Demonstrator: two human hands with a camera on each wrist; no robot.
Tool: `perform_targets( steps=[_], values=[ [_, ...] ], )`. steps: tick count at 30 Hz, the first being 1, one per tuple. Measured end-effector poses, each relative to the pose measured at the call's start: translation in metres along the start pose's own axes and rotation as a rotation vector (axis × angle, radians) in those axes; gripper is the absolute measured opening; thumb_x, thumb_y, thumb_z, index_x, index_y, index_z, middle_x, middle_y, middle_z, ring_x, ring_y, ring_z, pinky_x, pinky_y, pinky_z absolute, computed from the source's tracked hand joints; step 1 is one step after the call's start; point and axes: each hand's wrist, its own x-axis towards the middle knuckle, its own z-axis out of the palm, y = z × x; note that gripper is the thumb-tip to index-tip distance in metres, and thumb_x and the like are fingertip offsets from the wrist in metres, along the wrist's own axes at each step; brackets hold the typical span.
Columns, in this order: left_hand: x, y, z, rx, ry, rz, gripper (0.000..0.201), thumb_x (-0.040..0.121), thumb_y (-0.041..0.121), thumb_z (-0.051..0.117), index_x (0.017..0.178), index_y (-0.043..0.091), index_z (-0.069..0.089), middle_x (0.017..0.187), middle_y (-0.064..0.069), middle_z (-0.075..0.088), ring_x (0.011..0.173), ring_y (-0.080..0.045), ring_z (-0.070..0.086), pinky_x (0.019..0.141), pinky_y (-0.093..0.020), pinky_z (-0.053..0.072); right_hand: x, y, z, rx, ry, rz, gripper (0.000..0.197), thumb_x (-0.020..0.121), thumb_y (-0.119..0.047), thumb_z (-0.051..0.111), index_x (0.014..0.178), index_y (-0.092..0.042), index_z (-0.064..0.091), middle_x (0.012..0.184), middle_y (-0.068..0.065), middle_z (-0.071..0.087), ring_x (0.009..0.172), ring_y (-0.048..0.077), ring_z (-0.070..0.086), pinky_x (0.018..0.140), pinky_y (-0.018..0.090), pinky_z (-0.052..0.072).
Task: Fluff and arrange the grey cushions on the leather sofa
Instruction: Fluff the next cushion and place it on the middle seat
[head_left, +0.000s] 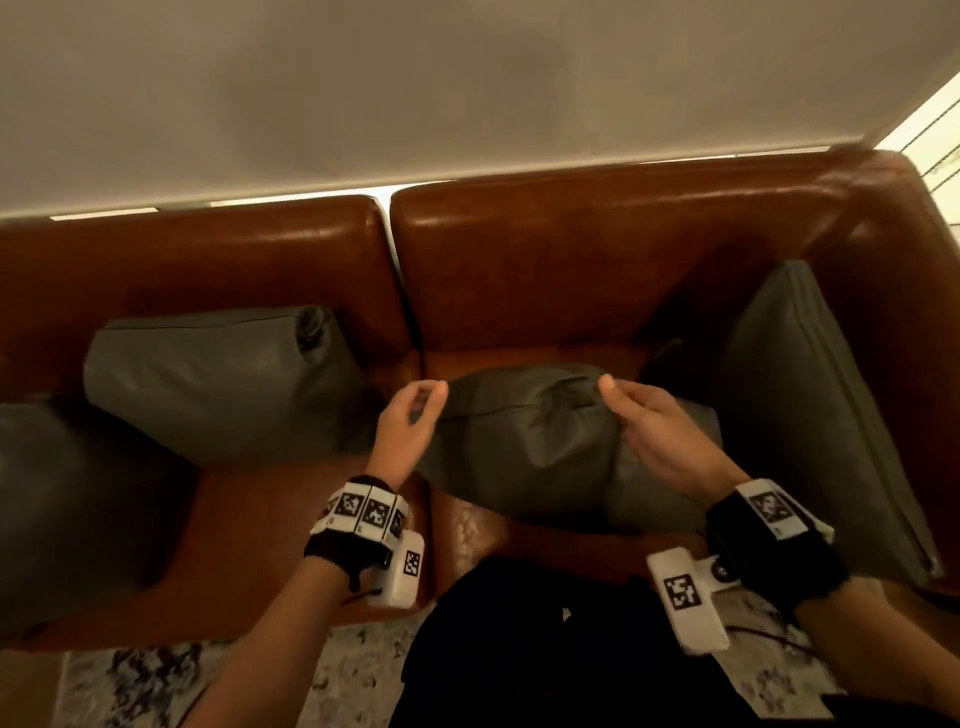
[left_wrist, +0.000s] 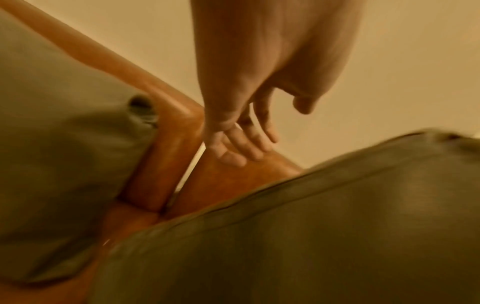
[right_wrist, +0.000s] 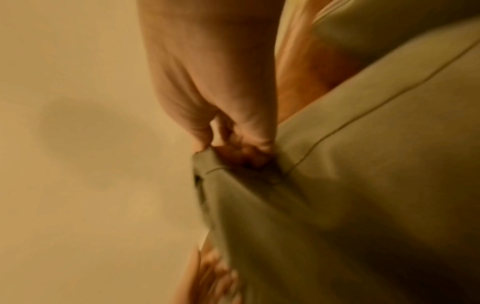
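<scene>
A grey cushion (head_left: 524, 447) lies on the right seat of the brown leather sofa (head_left: 571, 260). My right hand (head_left: 639, 410) pinches its bunched top edge; in the right wrist view the right hand (right_wrist: 233, 148) grips a fold of the cushion (right_wrist: 337, 205). My left hand (head_left: 415, 410) hovers at the cushion's left corner with relaxed fingers and holds nothing. The left wrist view shows the left hand (left_wrist: 244, 139) open above the cushion (left_wrist: 311, 236). A second grey cushion (head_left: 218, 379) leans on the left backrest, a third (head_left: 67, 493) lies far left, and another (head_left: 810, 405) stands against the right armrest.
A pale wall runs behind the sofa, with bright light at the upper right. A patterned rug (head_left: 156, 680) covers the floor in front. My dark clothing (head_left: 545, 649) presses against the seat's front edge. Bare leather seat shows between the left cushions and my left wrist.
</scene>
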Motion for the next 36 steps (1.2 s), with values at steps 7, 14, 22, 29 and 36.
perform_targets(
  steps=[7,14,22,29,36],
  values=[
    [-0.022,0.012,0.032,0.179,-0.079,-0.126,0.051,0.088,0.045,0.055,0.127,0.014,0.048,0.117,-0.007,0.062,0.113,-0.022,0.057,0.081,-0.013,0.038,0.056,0.049,0.082,-0.884,0.044,-0.050,0.020,0.097,-0.018,0.044,0.100,-0.007,0.061,0.093,0.017,0.064,0.090,0.029,0.060,0.073,0.028,0.038],
    [0.006,-0.020,0.033,0.166,0.137,-0.332,0.045,0.094,0.019,0.051,0.132,-0.004,0.043,0.133,-0.024,0.053,0.126,-0.035,0.048,0.102,-0.032,0.036,0.066,0.073,0.078,-0.996,-0.274,-0.183,0.038,0.092,-0.004,0.045,0.128,-0.011,0.056,0.129,0.012,0.054,0.123,0.027,0.046,0.107,0.031,0.033],
    [0.022,-0.021,0.021,0.073,0.217,-0.300,0.070,0.075,0.028,0.075,0.133,0.004,0.044,0.132,-0.016,0.054,0.124,-0.031,0.049,0.103,-0.033,0.039,0.018,0.068,-0.040,-1.117,0.657,0.103,0.060,0.084,-0.046,0.060,0.130,-0.011,0.043,0.135,0.019,0.037,0.126,0.040,0.033,0.100,0.055,0.029],
    [0.030,-0.005,0.036,0.090,0.131,-0.166,0.053,0.081,0.026,0.070,0.123,0.009,0.043,0.121,-0.014,0.058,0.112,-0.029,0.056,0.084,-0.023,0.040,0.030,0.076,-0.073,-0.914,0.597,0.113,0.040,0.090,-0.035,0.056,0.114,-0.003,0.062,0.112,0.021,0.063,0.118,0.037,0.045,0.101,0.046,0.038],
    [0.041,0.002,0.021,0.098,0.007,-0.196,0.062,0.093,0.020,0.051,0.147,0.010,0.022,0.148,-0.015,0.037,0.136,-0.030,0.037,0.113,-0.036,0.030,0.032,0.069,-0.081,-0.899,0.513,0.147,0.035,0.096,-0.008,0.041,0.128,-0.007,0.053,0.135,0.021,0.040,0.124,0.037,0.040,0.107,0.040,0.030]
  ],
)
